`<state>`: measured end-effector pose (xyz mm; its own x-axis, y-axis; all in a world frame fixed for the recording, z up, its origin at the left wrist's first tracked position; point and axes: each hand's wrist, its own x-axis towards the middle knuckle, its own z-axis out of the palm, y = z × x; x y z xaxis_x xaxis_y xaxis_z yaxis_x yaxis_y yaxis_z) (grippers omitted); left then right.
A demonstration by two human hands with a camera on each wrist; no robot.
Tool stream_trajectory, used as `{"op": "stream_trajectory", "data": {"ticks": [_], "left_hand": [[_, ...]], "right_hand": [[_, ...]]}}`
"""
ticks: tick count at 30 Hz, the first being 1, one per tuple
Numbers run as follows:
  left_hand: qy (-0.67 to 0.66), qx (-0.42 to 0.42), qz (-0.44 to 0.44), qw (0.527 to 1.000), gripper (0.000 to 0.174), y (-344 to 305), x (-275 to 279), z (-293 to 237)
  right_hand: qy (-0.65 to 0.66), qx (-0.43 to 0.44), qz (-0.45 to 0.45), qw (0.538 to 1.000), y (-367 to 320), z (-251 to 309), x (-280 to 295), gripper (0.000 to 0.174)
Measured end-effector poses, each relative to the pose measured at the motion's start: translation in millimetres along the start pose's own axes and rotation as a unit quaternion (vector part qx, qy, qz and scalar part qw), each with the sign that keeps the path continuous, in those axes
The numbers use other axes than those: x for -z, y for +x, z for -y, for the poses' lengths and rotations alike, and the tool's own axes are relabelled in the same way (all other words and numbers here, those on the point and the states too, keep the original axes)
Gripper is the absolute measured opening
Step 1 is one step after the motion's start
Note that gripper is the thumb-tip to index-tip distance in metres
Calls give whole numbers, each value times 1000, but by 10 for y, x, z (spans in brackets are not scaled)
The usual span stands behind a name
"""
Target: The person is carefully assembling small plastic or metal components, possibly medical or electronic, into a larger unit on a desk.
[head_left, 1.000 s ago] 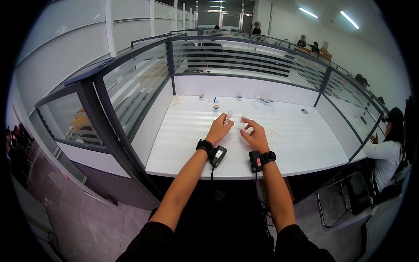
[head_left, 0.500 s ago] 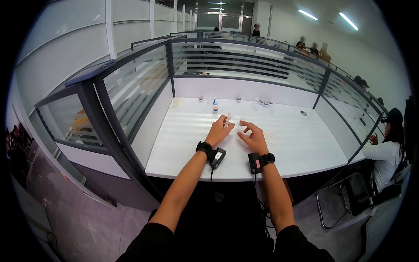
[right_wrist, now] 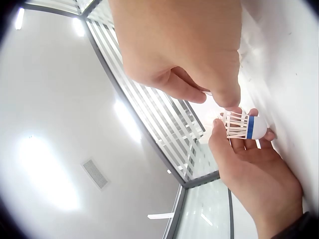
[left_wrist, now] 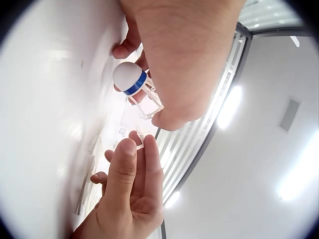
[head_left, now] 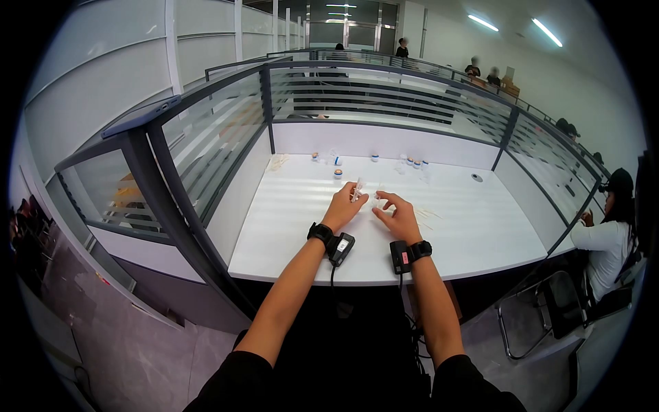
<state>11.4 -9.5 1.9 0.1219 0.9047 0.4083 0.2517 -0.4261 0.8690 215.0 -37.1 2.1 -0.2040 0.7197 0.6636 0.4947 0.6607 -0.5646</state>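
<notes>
My left hand [head_left: 347, 204] grips a shuttlecock [left_wrist: 128, 77] with a white rounded head, a blue band and a skirt of bare white quills. In the right wrist view its quills [right_wrist: 236, 124] point toward my right hand, and the left fingers curl beneath it. Close to the skirt's open end, my right hand [head_left: 399, 216] pinches a small thin white piece [left_wrist: 140, 143] between thumb and fingers. Both hands are just above the white desk [head_left: 309, 254].
More shuttlecock heads with blue bands stand toward the back of the desk, one nearer [head_left: 338, 174] and several by the back panel. Thin pale sticks [head_left: 427, 217] lie right of my right hand, with another pile [head_left: 279, 161] at the back left. Partition panels [head_left: 384, 134] enclose the desk.
My right hand has moved slightly left toward the shuttlecock, and its spread fingers have come together. The left hand keeps its hold, almost in place.
</notes>
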Motion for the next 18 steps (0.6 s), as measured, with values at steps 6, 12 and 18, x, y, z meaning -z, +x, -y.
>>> {"op": "stream_trajectory", "data": {"ticks": [6,12,18], "left_hand": [[6,6,0,1000,48,-4,4,-12],[23,-13,-7,1000,49,13,-1,27],[11,5,-3,1000,50,11,-3,17]], "right_hand": [[1,0,0,1000,3,10,3,47],[1,-1,-3,1000,1,4,-3,45],[1,-20,-15,1000,7,102,18,36]]}}
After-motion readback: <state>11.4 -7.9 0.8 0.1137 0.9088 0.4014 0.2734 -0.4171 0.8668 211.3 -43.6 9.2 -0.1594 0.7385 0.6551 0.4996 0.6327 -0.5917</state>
